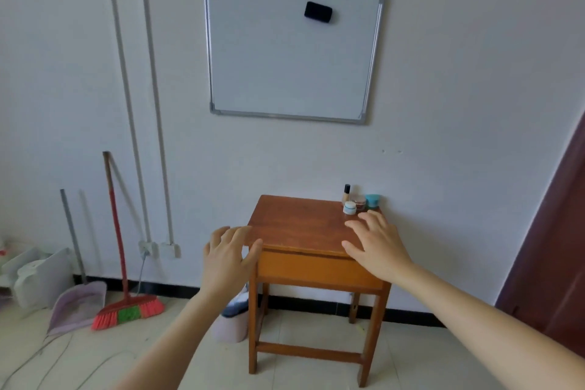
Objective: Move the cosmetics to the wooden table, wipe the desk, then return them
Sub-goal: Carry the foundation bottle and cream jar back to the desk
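Observation:
A small wooden table (297, 225) stands against the white wall. Several cosmetics sit in its far right corner: a foundation bottle (347, 194) with a black cap, a white jar (349, 208), a reddish jar (360, 201) and a teal jar (373, 200). My left hand (229, 255) hovers with spread fingers at the table's front left corner. Above the front right part of the top, my right hand (375, 242) is spread open, its fingertips just short of the jars. Neither hand holds anything.
A whiteboard (294, 54) with a black eraser (318, 12) hangs above the table. A red broom (122, 263) and a dustpan (77, 301) lean on the wall at left. A bin (232, 323) stands beside the table's left leg. A dark door (560, 247) is at right.

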`<control>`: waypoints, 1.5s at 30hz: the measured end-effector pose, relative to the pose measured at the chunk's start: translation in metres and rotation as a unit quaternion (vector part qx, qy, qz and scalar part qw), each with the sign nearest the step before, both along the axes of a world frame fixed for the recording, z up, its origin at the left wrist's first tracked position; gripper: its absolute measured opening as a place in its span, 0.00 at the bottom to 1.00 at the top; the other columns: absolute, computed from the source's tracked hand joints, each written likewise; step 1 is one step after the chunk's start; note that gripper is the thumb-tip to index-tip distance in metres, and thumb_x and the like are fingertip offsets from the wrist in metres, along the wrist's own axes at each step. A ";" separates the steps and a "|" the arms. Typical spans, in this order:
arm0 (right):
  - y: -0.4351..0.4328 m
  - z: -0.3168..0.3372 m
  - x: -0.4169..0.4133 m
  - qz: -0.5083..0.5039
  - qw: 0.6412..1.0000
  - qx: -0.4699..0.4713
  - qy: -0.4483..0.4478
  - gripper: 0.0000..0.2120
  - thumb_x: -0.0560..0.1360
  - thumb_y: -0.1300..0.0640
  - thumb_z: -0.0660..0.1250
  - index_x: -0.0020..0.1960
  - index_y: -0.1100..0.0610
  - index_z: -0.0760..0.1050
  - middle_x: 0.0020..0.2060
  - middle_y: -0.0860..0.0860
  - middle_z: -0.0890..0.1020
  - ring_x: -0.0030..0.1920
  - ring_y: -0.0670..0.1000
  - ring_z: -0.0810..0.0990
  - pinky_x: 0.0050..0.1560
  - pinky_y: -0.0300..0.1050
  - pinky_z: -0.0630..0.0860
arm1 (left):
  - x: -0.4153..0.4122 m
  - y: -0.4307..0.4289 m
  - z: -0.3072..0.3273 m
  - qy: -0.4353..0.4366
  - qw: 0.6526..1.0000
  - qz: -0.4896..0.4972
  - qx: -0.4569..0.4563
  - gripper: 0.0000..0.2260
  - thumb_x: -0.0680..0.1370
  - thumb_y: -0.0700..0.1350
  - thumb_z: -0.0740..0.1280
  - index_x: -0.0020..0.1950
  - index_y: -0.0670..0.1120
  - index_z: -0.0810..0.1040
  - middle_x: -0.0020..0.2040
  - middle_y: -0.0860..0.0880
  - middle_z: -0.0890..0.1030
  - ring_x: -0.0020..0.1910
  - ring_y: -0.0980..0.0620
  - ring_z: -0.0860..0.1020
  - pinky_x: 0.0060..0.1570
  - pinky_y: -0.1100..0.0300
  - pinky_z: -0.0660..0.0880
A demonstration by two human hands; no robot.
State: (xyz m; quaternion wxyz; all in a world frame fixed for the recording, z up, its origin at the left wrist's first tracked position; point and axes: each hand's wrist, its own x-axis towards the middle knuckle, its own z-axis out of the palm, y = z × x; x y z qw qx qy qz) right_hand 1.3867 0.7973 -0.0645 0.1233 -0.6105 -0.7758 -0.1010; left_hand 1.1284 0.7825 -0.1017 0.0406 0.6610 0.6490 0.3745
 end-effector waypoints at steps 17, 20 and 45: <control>0.159 -0.038 0.057 -0.140 0.988 -0.049 0.044 0.24 0.78 0.44 0.53 0.72 0.50 0.58 0.72 0.52 0.59 0.72 0.51 0.54 0.70 0.48 0.56 | 0.054 0.216 -0.040 -0.036 0.990 -0.126 -0.062 0.19 0.79 0.54 0.56 0.68 0.50 0.67 0.68 0.51 0.70 0.70 0.51 0.60 0.68 0.53 0.59; 0.203 -0.031 0.087 -0.151 0.986 -0.025 0.072 0.24 0.78 0.44 0.54 0.71 0.51 0.59 0.69 0.52 0.63 0.71 0.51 0.57 0.67 0.47 0.59 | 0.086 0.264 -0.022 -0.031 0.989 -0.141 -0.039 0.19 0.79 0.53 0.56 0.68 0.50 0.67 0.68 0.50 0.69 0.71 0.50 0.60 0.68 0.52 0.58; 0.527 -0.143 0.131 -0.208 0.959 -0.129 0.142 0.21 0.76 0.47 0.59 0.68 0.51 0.64 0.63 0.50 0.69 0.66 0.51 0.64 0.63 0.45 0.65 | 0.169 0.622 -0.118 -0.017 0.963 -0.178 -0.202 0.19 0.78 0.52 0.58 0.68 0.47 0.67 0.66 0.48 0.72 0.69 0.47 0.62 0.66 0.52 0.63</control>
